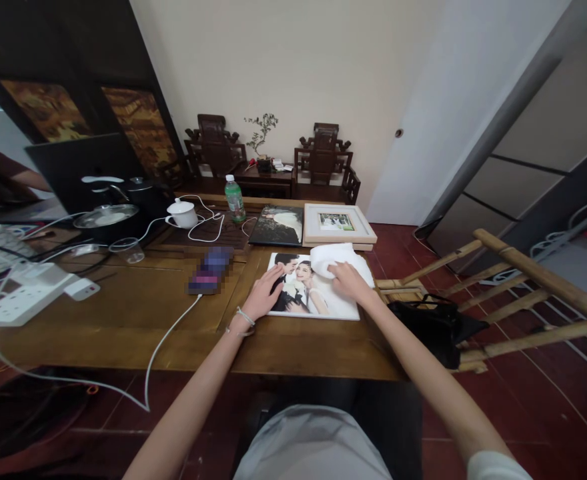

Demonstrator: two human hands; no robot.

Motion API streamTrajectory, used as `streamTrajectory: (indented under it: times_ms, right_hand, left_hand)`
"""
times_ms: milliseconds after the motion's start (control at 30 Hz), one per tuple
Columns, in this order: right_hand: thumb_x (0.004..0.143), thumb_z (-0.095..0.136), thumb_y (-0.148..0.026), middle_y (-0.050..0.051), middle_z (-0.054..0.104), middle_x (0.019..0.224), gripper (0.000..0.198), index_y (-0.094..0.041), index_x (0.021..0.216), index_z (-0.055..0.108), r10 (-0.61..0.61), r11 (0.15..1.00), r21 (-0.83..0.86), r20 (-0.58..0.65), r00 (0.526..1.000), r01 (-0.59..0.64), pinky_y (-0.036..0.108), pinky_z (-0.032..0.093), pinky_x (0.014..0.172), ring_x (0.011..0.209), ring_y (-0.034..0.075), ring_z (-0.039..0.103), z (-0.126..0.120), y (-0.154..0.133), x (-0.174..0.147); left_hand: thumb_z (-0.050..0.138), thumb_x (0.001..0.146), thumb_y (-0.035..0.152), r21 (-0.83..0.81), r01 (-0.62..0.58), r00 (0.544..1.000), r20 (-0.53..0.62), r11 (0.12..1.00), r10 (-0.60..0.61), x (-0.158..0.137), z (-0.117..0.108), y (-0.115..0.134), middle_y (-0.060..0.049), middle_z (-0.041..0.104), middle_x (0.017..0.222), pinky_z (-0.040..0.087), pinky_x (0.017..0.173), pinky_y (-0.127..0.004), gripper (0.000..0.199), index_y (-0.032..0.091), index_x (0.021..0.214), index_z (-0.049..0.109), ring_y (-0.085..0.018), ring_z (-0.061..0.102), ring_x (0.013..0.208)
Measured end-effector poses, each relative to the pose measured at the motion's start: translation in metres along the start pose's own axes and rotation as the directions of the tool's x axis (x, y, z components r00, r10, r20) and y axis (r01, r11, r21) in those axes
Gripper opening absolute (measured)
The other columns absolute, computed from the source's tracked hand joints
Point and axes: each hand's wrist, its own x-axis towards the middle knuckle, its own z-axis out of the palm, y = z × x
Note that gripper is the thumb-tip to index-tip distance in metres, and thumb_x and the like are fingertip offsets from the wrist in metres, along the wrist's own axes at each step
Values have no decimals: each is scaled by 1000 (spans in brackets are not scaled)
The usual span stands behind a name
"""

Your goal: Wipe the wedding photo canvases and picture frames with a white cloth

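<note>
A photo panel (pixel 293 297) with a printed picture of a couple lies flat on the wooden table (pixel 303 350). Across its left edge rests my left hand (pixel 267 290), fingers stretched out and pressing lightly on the print. My right hand (pixel 348 280) is closed on a bunched white cloth (pixel 337 257) over the panel's upper right corner; part of the cloth spreads past the edge. Behind the panel lie a dark photo album (pixel 276 227) and a white framed photo (pixel 341 225), side by side.
Left of the panel sits a phone (pixel 210 272) on a charging cable. A green bottle (pixel 234 199), a white lidded cup (pixel 182 213), a plastic cup (pixel 127 250) and a power strip (pixel 26 297) stand on the table. A bamboo chair (pixel 533 283) holds a black bag (pixel 431 327) at right.
</note>
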Motion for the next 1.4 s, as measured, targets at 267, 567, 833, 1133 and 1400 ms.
streamTrajectory:
  times_ms: [267,567,833,1133,1400]
  right_hand:
    - [71,39,-2,16,66,102,38,-12,98,63,47,999,-22,-10,999,-48,30,41,83,97,26,60,-4,29,34]
    - [66,42,1,18,47,137,40,-11,96,65,-116,993,1,-34,993,116,53,20,110,135,28,31,17,-14,-50]
    - [60,42,3,11,47,139,41,-17,87,67,-246,965,91,-3,969,245,60,22,108,136,31,29,15,-56,-117]
    - [68,41,0,21,53,130,43,-10,103,64,-12,998,65,-53,999,16,49,26,108,130,27,40,10,-5,-22]
    - [70,40,1,22,46,137,46,-7,110,59,25,999,37,-51,998,-23,51,23,109,135,28,31,16,20,-5]
  left_hand:
    - [39,92,33,-9,-21,1000,-10,1000,21,0,1,-2,-6,40,145,25,113,-45,44,23,134,46,-21,32,137]
    - [38,92,35,-6,-7,1000,-14,1000,7,1,2,-1,-8,40,145,26,113,-45,45,20,134,46,-21,32,136]
    - [39,92,32,1,-20,1000,-23,1000,20,0,4,-4,-7,40,145,27,112,-45,44,22,135,46,-21,32,137]
    - [40,91,33,-20,-42,999,-17,999,41,2,0,-5,-6,42,144,25,114,-44,44,21,133,48,-20,33,136]
    - [40,91,35,-24,-30,999,-20,999,29,2,0,-5,-7,44,143,25,114,-43,44,20,132,49,-20,34,135]
